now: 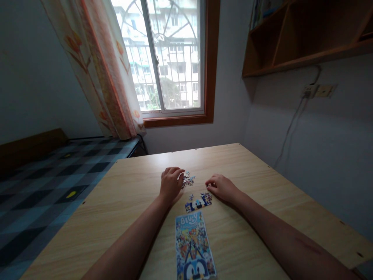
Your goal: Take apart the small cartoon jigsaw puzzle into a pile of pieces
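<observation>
A small heap of loose jigsaw pieces [189,179] lies on the wooden table [116,210]. My left hand [170,183] rests beside the heap, fingers curled and pinched at its left edge. A short strip of joined pieces [198,203] in blue and white lies nearer to me. My right hand [220,187] sits at the strip's right end, fingers bent down onto the pieces there. What either hand holds is too small to make out. A colourful picture card [194,247] with a blue cartoon figure lies flat in front of me.
A bed with a dark checked cover [43,182] stands to the left of the table. A window [171,58] with a patterned curtain [101,70] is ahead. A wooden wall shelf [305,35] hangs at upper right, above a socket and cable [310,91].
</observation>
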Demonstrator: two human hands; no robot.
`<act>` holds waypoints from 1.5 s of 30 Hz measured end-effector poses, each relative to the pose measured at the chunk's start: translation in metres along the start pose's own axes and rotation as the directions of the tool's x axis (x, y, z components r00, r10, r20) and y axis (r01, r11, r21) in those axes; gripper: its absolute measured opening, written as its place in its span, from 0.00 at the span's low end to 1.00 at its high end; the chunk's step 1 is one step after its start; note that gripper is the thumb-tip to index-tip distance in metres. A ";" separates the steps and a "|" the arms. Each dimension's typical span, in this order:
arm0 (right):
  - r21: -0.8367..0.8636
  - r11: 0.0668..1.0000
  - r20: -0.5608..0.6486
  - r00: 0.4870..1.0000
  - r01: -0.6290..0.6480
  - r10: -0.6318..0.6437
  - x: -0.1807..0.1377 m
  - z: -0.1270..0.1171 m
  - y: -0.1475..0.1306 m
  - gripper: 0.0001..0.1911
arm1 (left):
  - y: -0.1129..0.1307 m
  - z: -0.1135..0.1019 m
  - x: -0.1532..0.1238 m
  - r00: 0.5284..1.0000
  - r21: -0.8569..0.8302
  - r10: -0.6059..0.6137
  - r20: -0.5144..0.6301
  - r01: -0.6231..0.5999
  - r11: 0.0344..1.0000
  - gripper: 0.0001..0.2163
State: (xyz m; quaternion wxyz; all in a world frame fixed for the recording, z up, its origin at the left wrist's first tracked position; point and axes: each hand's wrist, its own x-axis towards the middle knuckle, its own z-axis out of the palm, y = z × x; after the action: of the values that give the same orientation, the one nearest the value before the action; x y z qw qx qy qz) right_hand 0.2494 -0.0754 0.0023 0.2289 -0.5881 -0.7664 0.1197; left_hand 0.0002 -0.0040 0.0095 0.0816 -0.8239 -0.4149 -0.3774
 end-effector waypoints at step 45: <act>0.101 0.984 0.061 0.987 0.144 -0.150 -0.010 -0.010 -0.005 0.14 | -0.012 -0.006 -0.001 0.989 0.131 0.014 0.146 -0.033 0.991 0.10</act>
State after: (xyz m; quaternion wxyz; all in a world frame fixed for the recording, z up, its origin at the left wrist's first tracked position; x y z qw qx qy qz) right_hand 0.2525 -0.0874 0.0113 0.2391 -0.5137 -0.8084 0.1594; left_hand -0.0123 -0.0002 0.0110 0.1106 -0.8466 -0.4344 -0.2870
